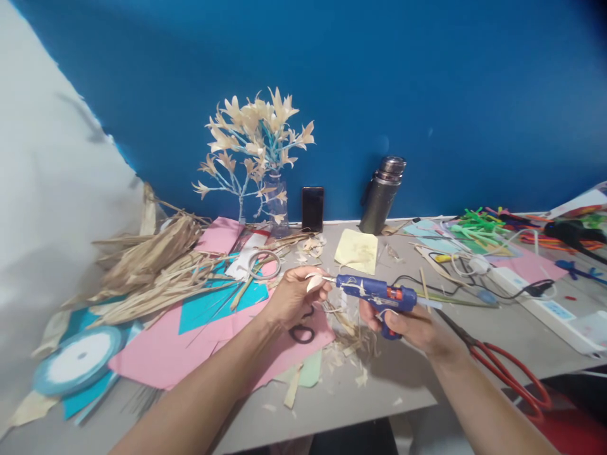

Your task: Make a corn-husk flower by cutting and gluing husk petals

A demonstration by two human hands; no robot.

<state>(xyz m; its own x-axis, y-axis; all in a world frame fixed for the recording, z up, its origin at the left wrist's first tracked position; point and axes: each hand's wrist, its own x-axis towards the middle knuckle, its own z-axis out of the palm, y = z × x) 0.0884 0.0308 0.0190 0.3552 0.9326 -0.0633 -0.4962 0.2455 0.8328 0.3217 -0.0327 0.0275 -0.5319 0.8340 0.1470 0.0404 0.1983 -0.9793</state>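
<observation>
My right hand (403, 322) is wrapped round the grip of a blue glue gun (363, 287), which points left and has pale strands stuck to its body. Between the fingers of my left hand (296, 294) is a small cream petal (313, 283), pinched close to the glue gun's nozzle. Whether the nozzle touches the petal I cannot tell. Under the left hand, black scissor handles (302, 333) show on pink paper (165, 347). Scraps of dried husk (353, 341) are strewn below the glue gun.
Cream flowers (258, 126) stand in a clear bottle against the blue wall, beside a phone (312, 208) and a flask (383, 196). Dried husks (156, 265) and a ribbon roll (78, 360) lie left. On the right are red-handled scissors (509, 373), a power strip (535, 303) and pipe cleaners (478, 226).
</observation>
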